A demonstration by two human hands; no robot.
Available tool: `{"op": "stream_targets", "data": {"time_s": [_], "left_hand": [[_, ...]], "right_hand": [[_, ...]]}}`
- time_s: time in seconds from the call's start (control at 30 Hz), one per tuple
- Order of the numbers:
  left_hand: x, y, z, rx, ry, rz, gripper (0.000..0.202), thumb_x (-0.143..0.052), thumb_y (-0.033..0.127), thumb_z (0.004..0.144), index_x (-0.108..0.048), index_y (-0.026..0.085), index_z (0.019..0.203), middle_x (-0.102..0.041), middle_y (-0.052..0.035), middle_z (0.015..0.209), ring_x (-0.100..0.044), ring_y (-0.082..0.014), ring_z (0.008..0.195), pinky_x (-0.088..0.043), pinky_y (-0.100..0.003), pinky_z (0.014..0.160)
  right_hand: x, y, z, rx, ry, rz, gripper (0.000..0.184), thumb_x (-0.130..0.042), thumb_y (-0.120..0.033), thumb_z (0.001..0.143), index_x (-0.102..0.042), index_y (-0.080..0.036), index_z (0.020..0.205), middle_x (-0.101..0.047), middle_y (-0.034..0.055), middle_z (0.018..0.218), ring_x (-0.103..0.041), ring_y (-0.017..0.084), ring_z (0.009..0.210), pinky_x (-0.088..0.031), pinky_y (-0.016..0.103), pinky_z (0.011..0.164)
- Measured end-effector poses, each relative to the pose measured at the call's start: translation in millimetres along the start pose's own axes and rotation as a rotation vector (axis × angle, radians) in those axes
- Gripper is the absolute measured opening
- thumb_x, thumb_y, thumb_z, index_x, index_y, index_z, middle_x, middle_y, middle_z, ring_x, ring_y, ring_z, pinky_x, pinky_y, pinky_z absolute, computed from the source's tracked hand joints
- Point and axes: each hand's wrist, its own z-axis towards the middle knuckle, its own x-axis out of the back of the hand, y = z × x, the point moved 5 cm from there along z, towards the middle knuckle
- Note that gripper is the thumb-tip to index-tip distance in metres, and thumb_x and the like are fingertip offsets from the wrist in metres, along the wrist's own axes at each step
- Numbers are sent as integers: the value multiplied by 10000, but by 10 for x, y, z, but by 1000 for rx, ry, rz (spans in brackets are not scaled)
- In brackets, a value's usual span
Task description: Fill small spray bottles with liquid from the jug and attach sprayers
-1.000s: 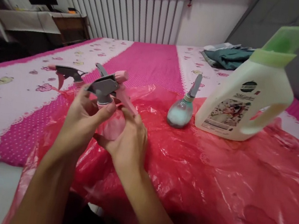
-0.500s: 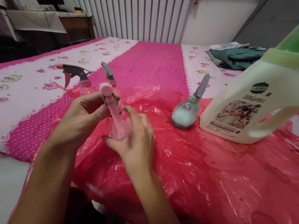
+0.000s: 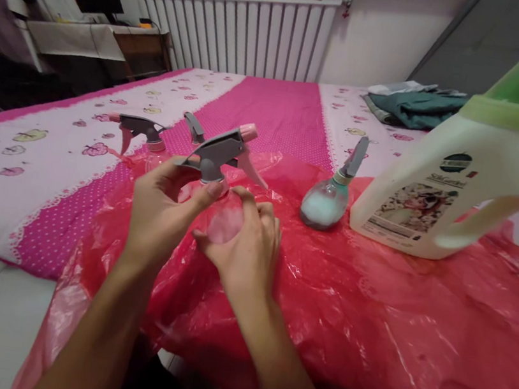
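Between my hands stands a spray bottle (image 3: 225, 223) with a clear pinkish body and a grey and pink trigger head (image 3: 220, 150). My left hand (image 3: 164, 207) grips the collar under the head, thumb and fingers closed round it. My right hand (image 3: 251, 238) is wrapped round the body from the right. The nozzle points right and slightly up. Just behind and to the left are a second pink-nozzled spray bottle (image 3: 155, 141) and another with a grey head (image 3: 194, 127), their bodies partly hidden. A round spray bottle (image 3: 324, 202) with whitish contents stands to the right.
A large cream jug (image 3: 455, 177) with a green cap stands at the right. Red plastic sheeting (image 3: 342, 322) lies under everything on the pink patterned bed (image 3: 275, 113). Folded clothes (image 3: 414, 105) lie at the back right; a radiator (image 3: 238, 34) lines the wall.
The trigger head has swung round from pointing toward me to pointing right. My left hand still grips the collar, my right hand the body. The view has shifted slightly.
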Motion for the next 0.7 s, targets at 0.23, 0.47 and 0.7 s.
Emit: {"op": "stream_targets", "data": {"time_s": [0.23,0.47,0.7], "left_hand": [[34,-77,40,104,-349,-34,369,-830,425,869,-788,281,1206,-784,-88,1247,-732,-315,1172,-615,-415,972],[20,-52,-55,152,-355,-2,320,-777,443,912,-794,323,1208,-789,-68,1245,-687,-338,1265,-566,-472,1100],[71,84,-9,27,-82,169,274,-928,357,750,-806,264,977,-812,-32,1024,-740,-281,1043,-582,-440,1018]], "right_hand": [[-77,13,-6,53,-54,177,917,-946,-437,627,-564,-336,1455,-620,60,1128,-624,268,1068,-549,439,984],[-39,2,0,41,-33,61,750,-915,-476,660,-652,-294,1339,-574,53,1075,-603,234,962,-556,419,939],[-27,-7,-16,46,-28,59,787,-923,-412,673,-624,-355,1398,-586,71,1152,-596,301,1080,-513,525,1028]]}}
